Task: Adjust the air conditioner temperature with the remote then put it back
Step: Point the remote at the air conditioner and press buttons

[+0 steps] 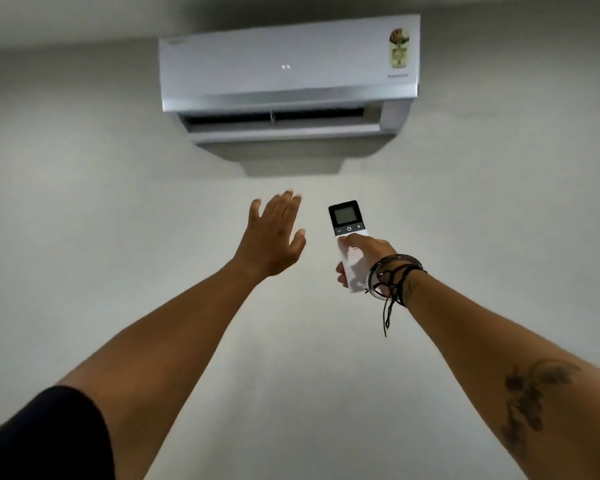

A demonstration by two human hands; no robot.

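A white wall air conditioner [288,71] hangs high on the wall, its lower flap open and a small lit display on its front. My right hand [366,256] is raised below it, shut on a white remote [346,223] with a dark screen panel pointing up at the unit; my thumb rests just below the minus, power and plus buttons. My left hand [274,237] is lifted to the left of the remote, palm toward the wall, fingers apart, holding nothing. Dark bracelets and cords circle my right wrist.
A bare pale wall [84,202] fills the view around and below the unit. The ceiling runs along the top edge. A black sleeve [45,441] covers my left upper arm at the bottom left.
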